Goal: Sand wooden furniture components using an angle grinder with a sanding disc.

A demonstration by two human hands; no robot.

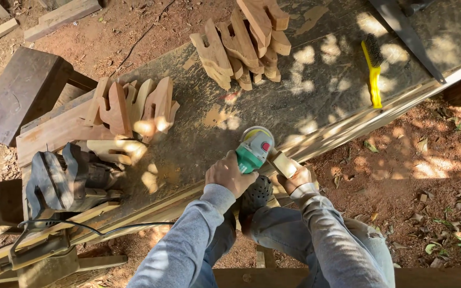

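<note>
The left hand (230, 173) is wrapped tight around the green body of an angle grinder (254, 149), whose head sits over the near edge of the counter (316, 80). Just beside it, the right hand (296, 178) is closed on a small pale wooden piece (284, 164), held against the counter's edge next to the grinder. Both grey sleeves reach in from the bottom of the view, over knees in light jeans. Farther out on the worn counter, a heap of cut wooden shapes (244, 45) lies near the far side, and a second group of similar shapes (134, 109) stands to the left. A yellow-handled wire brush (373, 69) lies apart to the right. At the left end sits a dark power tool (65, 181) with a black cable trailing below it. No container shows; the pieces lie loose on the counter.
</note>
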